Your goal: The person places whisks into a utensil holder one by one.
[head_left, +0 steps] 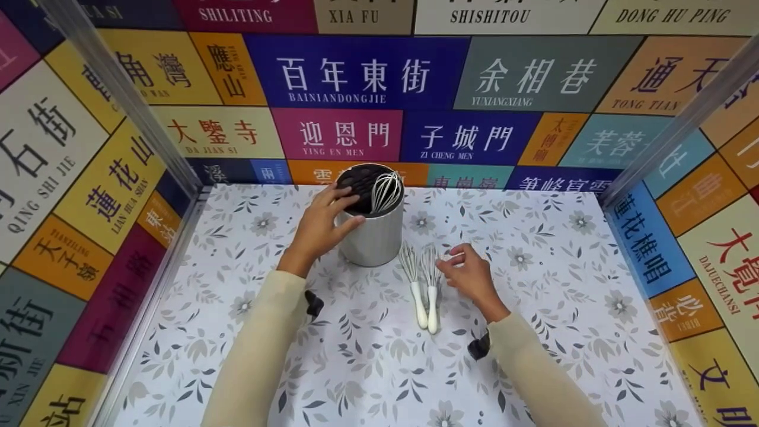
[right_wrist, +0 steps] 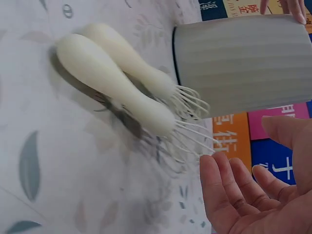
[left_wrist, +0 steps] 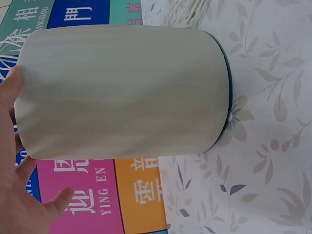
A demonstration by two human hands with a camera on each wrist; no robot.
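A light grey utensil holder (head_left: pixel 372 240) with a dark insert (head_left: pixel 357 178) stands upright at the back of the table. From its top sticks out the wire head of one whisk (head_left: pixel 386 191). My left hand (head_left: pixel 320 225) rests at the holder's left rim, thumb at the near edge and fingers loosely spread. Two white whisks lie side by side before the holder, one on the left (head_left: pixel 418 296) and one on the right (head_left: pixel 432 296), handles toward me. Beside their wire heads my right hand (head_left: pixel 469 274) hovers, fingers loosely bent, holding nothing.
A floral-patterned cloth (head_left: pixel 551 284) covers the table. Panels with street-sign lettering (head_left: pixel 356 71) rise behind and on both sides. Clear corner posts (head_left: pixel 136 101) stand at the left and right.
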